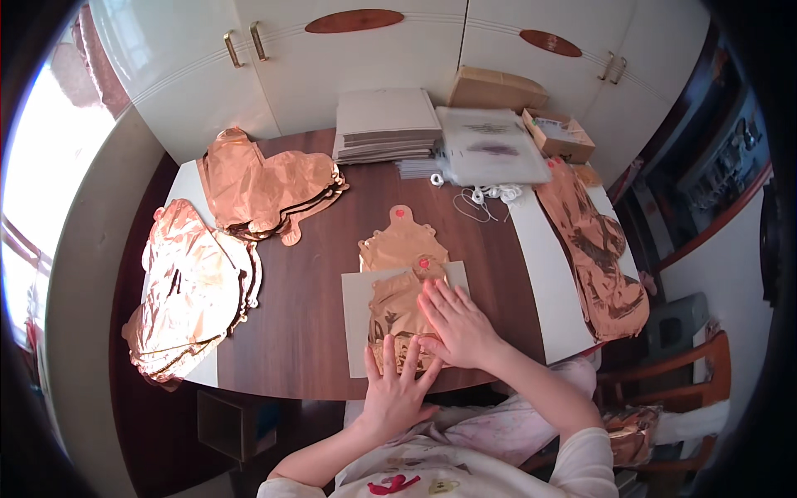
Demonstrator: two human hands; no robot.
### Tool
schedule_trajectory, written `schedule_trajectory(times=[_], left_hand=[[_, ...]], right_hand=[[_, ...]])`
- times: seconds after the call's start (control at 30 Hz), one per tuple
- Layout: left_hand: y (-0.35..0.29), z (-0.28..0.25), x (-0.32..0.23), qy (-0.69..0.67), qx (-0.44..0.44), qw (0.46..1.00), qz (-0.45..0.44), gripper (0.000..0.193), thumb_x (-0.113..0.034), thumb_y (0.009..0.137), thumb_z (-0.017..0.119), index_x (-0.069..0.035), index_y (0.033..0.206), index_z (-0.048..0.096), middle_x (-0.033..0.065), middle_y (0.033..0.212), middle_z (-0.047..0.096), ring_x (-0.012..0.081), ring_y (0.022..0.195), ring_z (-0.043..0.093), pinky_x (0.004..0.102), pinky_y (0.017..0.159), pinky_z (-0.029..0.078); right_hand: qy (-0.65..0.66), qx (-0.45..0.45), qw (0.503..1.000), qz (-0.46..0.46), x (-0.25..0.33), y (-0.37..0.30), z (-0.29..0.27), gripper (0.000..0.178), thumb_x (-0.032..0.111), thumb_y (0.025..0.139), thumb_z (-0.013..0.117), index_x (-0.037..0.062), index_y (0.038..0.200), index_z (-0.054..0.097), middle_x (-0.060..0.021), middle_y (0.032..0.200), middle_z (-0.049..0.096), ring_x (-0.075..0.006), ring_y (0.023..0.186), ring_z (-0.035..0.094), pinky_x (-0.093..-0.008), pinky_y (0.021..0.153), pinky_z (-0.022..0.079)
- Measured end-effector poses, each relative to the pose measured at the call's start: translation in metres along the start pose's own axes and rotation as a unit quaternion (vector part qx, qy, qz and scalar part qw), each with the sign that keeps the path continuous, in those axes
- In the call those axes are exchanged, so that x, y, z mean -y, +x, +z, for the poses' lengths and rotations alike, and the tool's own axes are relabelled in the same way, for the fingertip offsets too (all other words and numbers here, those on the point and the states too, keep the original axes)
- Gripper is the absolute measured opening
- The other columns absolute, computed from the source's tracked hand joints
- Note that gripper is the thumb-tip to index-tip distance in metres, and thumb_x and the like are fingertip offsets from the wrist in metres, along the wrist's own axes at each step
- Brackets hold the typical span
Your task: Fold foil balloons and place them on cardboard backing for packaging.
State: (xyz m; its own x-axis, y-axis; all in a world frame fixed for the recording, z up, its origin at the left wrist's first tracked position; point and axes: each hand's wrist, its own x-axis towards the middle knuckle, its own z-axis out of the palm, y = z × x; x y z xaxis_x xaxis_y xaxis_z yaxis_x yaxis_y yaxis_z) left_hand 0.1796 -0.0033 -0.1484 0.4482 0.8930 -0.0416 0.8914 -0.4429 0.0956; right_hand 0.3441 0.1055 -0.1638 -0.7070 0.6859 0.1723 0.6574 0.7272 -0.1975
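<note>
In front of me a flat rose-gold foil balloon (401,242) lies partly folded over a pale cardboard sheet (355,315). Its far end, with a red spot on the tab, reaches beyond the sheet's far edge. My right hand (458,326) lies with fingers stretched across the foil and the sheet's right side. At the sheet's near edge, my left hand (397,390) spreads its fingers on the bottom of the folded foil. Both hands press flat and grip nothing.
Stacks of flat foil balloons lie far left (266,187), near left (187,290) and right (585,249). At the back are a cardboard stack (388,124), clear plastic bags (494,149), white string coils (490,195) and a small open box (560,137). A wooden chair (706,365) stands at right.
</note>
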Motion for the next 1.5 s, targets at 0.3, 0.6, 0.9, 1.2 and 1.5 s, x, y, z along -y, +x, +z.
schedule_trajectory(times=[0.3, 0.6, 0.9, 1.2, 1.5], left_hand=[[-0.001, -0.006, 0.000, -0.006, -0.008, 1.000, -0.002, 0.091, -0.047, 0.064, 0.071, -0.028, 0.143, 0.029, 0.0190, 0.147, 0.023, 0.0530, 0.130, 0.019, 0.0725, 0.095, 0.020], [-0.002, 0.000, 0.000, 0.004, -0.022, 1.000, -0.003, 0.091, -0.047, 0.063, 0.071, -0.028, 0.142, 0.031, 0.0204, 0.144, 0.026, 0.0531, 0.129, 0.021, 0.0728, 0.096, 0.019], [-0.004, -0.003, -0.001, 0.007, -0.023, 1.000, -0.006, 0.091, -0.047, 0.065, 0.071, -0.028, 0.143, 0.029, 0.0194, 0.146, 0.025, 0.0529, 0.131, 0.018, 0.0717, 0.097, 0.019], [-0.004, -0.004, 0.001, -0.015, -0.028, 0.999, 0.007, 0.088, -0.046, 0.067, 0.071, -0.026, 0.143, 0.030, 0.0206, 0.146, 0.024, 0.0533, 0.130, 0.019, 0.0700, 0.098, 0.020], [-0.003, -0.005, 0.001, -0.024, -0.041, 0.999, -0.001, 0.090, -0.055, 0.068, 0.068, -0.022, 0.143, 0.029, 0.0194, 0.145, 0.027, 0.0489, 0.131, 0.023, 0.0692, 0.098, 0.022]], right_hand=[[-0.087, -0.003, 0.995, 0.046, -0.046, 0.043, 0.010, 0.069, 0.046, 0.092, 0.040, 0.0016, 0.142, 0.024, -0.0183, 0.148, 0.025, -0.0288, 0.139, 0.021, -0.0514, 0.111, 0.014], [-0.002, -0.087, 0.981, 0.171, -0.060, 0.080, -0.012, 0.026, 0.036, 0.079, 0.063, 0.0114, 0.087, 0.059, -0.0073, 0.102, 0.054, -0.0249, 0.104, 0.047, -0.0443, 0.092, 0.035], [0.360, 0.064, 0.909, 0.201, -0.084, 0.066, -0.045, 0.020, 0.014, 0.085, 0.056, 0.0062, 0.102, 0.051, -0.0057, 0.081, 0.061, -0.0180, 0.077, 0.058, -0.0322, 0.075, 0.043], [0.310, -0.258, 0.875, 0.269, -0.139, 0.044, -0.099, 0.022, 0.000, 0.083, 0.055, 0.0018, 0.104, 0.061, -0.0044, 0.093, 0.063, -0.0137, 0.085, 0.058, -0.0266, 0.079, 0.046], [0.416, -0.456, 0.764, 0.190, -0.101, -0.014, -0.150, 0.019, 0.003, 0.091, 0.052, -0.0008, 0.108, 0.060, -0.0046, 0.103, 0.062, -0.0113, 0.092, 0.057, -0.0245, 0.085, 0.045]])
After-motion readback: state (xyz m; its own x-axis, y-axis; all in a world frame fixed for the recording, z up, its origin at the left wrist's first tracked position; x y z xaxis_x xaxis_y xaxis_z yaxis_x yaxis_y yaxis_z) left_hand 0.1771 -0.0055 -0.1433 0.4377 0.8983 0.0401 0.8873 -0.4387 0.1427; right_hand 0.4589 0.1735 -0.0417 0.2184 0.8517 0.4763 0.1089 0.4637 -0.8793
